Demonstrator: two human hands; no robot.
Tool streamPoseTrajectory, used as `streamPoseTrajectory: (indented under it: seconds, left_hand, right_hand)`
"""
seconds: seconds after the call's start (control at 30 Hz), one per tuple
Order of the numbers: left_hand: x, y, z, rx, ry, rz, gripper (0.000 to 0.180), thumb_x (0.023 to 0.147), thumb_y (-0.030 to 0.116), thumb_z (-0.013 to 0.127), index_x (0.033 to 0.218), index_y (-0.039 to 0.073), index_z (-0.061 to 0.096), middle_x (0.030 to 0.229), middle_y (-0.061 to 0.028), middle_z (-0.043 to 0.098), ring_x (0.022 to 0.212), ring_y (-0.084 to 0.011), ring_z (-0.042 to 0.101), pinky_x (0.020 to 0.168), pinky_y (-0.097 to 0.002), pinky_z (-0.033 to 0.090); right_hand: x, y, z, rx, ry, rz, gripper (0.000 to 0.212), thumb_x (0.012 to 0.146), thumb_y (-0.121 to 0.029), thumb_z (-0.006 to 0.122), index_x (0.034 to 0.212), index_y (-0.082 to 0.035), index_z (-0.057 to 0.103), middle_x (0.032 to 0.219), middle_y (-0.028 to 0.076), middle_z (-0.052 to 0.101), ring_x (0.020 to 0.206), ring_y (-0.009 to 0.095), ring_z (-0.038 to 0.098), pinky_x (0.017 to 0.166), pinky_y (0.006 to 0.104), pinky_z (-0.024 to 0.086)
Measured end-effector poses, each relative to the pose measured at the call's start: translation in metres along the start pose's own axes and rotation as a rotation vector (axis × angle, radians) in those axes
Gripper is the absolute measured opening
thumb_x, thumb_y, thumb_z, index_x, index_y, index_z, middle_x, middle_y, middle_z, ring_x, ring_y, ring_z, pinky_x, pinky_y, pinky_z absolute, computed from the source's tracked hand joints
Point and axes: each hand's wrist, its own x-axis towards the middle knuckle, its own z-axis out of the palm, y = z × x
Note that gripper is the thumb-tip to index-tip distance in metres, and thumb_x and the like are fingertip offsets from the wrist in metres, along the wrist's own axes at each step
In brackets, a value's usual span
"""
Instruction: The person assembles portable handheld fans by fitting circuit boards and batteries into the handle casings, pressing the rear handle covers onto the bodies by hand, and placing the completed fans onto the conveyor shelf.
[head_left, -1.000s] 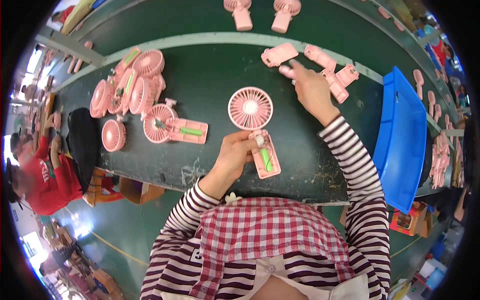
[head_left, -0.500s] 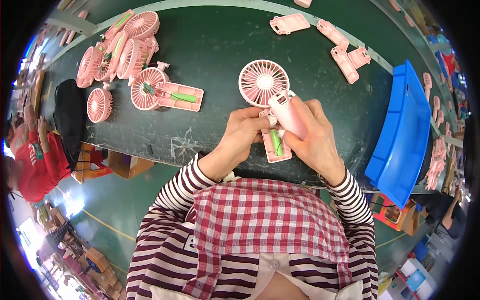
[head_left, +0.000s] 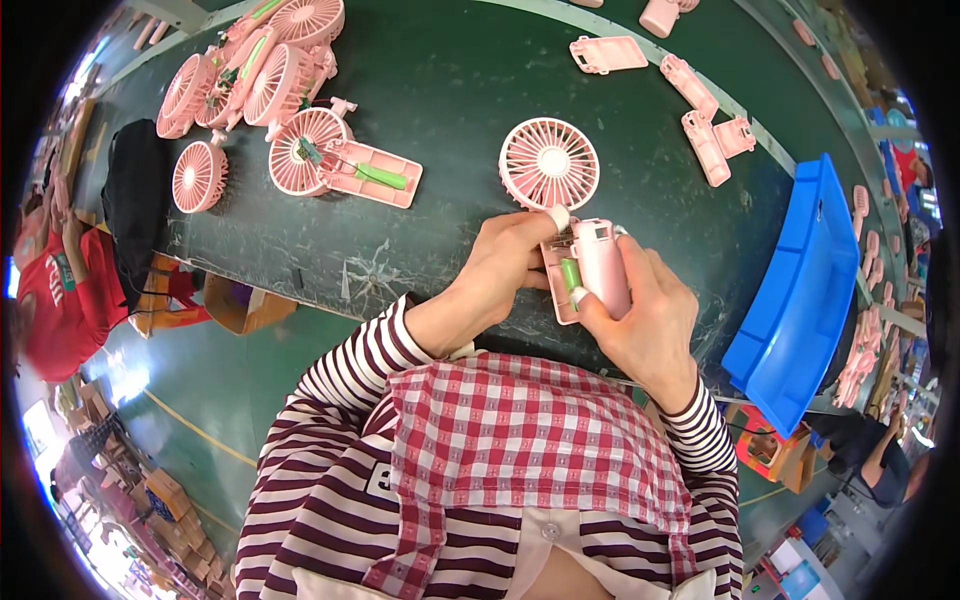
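Observation:
A pink handheld fan (head_left: 549,163) has its round head lying on the green bench just beyond my hands. Its handle is an opened shell, with a green battery (head_left: 570,272) showing inside. My left hand (head_left: 507,262) grips the handle near its top, the thumb by the neck. In my right hand (head_left: 650,312), fingers closed, is a pink handle cover (head_left: 603,268), held upright along the right side of the opened handle and partly over it. Whether the two parts touch along their edges I cannot tell.
To the left lie a fan with an open handle (head_left: 375,174), a small fan head (head_left: 200,176) and a heap of pink fans (head_left: 275,80). Several loose handle covers (head_left: 608,54) lie at the far right. A blue tray (head_left: 790,290) stands at the right edge.
My right hand has lowered the cover and straightened it beside the opened handle. Both hands and the fan sit slightly farther right in view, and the whole scene has shifted a little.

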Motion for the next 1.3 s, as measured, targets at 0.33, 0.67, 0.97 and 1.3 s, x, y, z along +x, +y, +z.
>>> streamPoseTrajectory:
  seconds: [0.33, 0.67, 0.97, 1.3]
  left_hand:
    - [0.001, -0.002, 0.004, -0.069, 0.059, 0.009, 0.047, 0.089, 0.042, 0.043, 0.103, -0.001, 0.055, 0.094, -0.0126, 0.061, 0.081, -0.0224, 0.06, 0.065, -0.0348, 0.047]
    - [0.004, -0.004, 0.003, -0.054, 0.069, -0.004, 0.043, 0.089, 0.04, 0.044, 0.102, 0.0, 0.057, 0.091, -0.0098, 0.061, 0.081, -0.0188, 0.059, 0.065, -0.0323, 0.046]
    - [0.006, -0.008, 0.001, 0.08, 0.003, 0.084, 0.039, 0.087, 0.033, 0.058, 0.107, -0.001, 0.057, 0.094, -0.0091, 0.06, 0.079, -0.015, 0.061, 0.061, -0.0269, 0.049]
    - [0.008, -0.001, 0.0, -0.049, 0.037, 0.065, 0.032, 0.086, 0.025, 0.06, 0.105, -0.001, 0.058, 0.091, -0.0084, 0.062, 0.08, -0.0156, 0.061, 0.069, -0.0288, 0.049]
  right_hand:
    - [0.011, -0.011, 0.009, -0.011, -0.082, -0.05, 0.049, 0.062, -0.018, 0.07, 0.104, 0.003, 0.055, 0.073, 0.013, 0.057, 0.061, 0.027, 0.058, 0.054, 0.0363, 0.047]
    - [0.012, -0.009, 0.015, -0.038, -0.116, -0.082, 0.051, 0.063, -0.02, 0.07, 0.104, 0.005, 0.052, 0.073, 0.014, 0.056, 0.06, 0.029, 0.059, 0.052, 0.0374, 0.048]
    - [0.012, -0.008, 0.018, -0.08, -0.112, -0.111, 0.054, 0.064, -0.023, 0.07, 0.106, 0.007, 0.051, 0.075, 0.015, 0.056, 0.062, 0.029, 0.06, 0.051, 0.0375, 0.048]
    - [0.013, 0.002, 0.02, 0.056, 0.043, -0.138, 0.05, 0.069, -0.023, 0.07, 0.107, 0.005, 0.053, 0.075, 0.014, 0.057, 0.062, 0.025, 0.06, 0.053, 0.0326, 0.048]
